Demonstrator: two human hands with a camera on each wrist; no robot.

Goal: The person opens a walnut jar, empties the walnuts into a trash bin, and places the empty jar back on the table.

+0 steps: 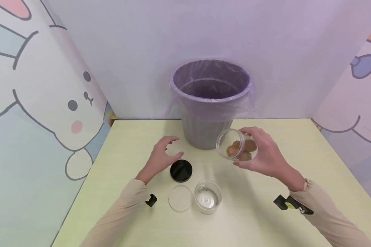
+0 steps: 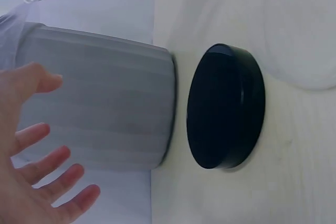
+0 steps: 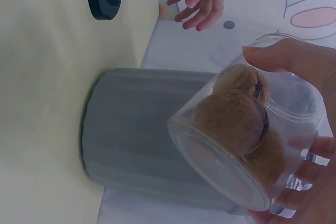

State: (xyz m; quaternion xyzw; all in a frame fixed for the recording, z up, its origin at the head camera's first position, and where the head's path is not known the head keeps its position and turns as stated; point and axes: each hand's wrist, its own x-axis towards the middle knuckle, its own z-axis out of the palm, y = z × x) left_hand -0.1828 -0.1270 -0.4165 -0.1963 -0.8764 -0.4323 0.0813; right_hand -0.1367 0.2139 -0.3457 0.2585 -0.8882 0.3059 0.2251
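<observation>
My right hand (image 1: 264, 152) grips a clear plastic jar (image 3: 302, 95), thumb on one side and fingers on the other. The jar is tipped on its side in front of the bin, with its uncovered mouth facing left in the head view. Several round brown walnut-like nuts (image 3: 231, 119) lie inside it. My left hand (image 1: 160, 156) hovers with fingers spread and holds nothing. Below it, a round black lid (image 1: 181, 171) lies on the table. In the left wrist view the left hand (image 2: 31, 161) is apart from the bin and the lid.
A grey bin (image 1: 204, 130) lined with a thin clear bag (image 1: 245, 103) stands at the table's back, against the wall. Nearer me are a clear round disc (image 1: 180, 199) and a second clear container (image 1: 208, 209), upright and uncovered. Cartoon-printed walls (image 1: 49, 92) flank the table (image 1: 111, 171).
</observation>
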